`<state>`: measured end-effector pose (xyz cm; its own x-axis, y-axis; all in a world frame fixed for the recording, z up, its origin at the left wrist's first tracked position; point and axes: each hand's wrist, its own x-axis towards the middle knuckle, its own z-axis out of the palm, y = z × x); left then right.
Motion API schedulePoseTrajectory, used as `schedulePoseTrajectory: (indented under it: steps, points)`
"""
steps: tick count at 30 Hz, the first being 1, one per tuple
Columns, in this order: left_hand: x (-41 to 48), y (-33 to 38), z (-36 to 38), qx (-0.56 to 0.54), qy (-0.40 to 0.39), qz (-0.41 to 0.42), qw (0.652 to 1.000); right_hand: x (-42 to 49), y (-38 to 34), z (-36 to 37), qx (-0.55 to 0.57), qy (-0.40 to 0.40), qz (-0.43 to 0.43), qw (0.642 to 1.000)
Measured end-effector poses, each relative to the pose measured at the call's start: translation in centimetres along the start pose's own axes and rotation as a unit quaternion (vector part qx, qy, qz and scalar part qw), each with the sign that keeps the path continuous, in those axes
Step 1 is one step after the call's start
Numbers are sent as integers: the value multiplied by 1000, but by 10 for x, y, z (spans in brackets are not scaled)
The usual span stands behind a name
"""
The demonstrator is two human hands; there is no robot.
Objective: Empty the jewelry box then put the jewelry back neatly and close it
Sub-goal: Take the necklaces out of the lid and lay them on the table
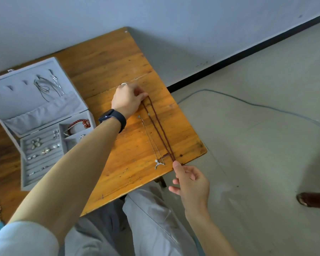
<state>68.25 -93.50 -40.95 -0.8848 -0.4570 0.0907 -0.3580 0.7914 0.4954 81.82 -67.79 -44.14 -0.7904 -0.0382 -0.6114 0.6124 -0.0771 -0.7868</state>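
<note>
Along the right table edge, the cord necklace is being pulled straight, ends pinched by left hand and right hand; crossing the silver chain is best avoided.

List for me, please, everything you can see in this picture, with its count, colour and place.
table: one, orange-brown wood, centre
jewelry box: one, grey, open, at left
thin chains: a few, silver and dark, hanging from hooks in the lid
bead bracelet: one, red, in a back compartment of the box
small rings and earrings: several, silver and pearly, in the box's ring rolls
cord necklace: one, red-brown, stretched on the table between both hands
pendant necklace: one, silver, beside the cord
cable: one, blue, on the floor
watch: one, black, left wrist
left hand: pinches the cord's far end
right hand: pinches its near end
</note>
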Motion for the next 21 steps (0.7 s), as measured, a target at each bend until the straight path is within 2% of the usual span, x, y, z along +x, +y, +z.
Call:
schedulePoseTrajectory:
  steps: [15, 21]
  points:
    - [3, -8, 3, 7, 28, 3, 1000, 3, -1, 1, 53, -40, 14, 998]
    - [0, -8, -2, 11, -2, -4, 1000, 1, 0, 0, 53, -46, 12, 997]
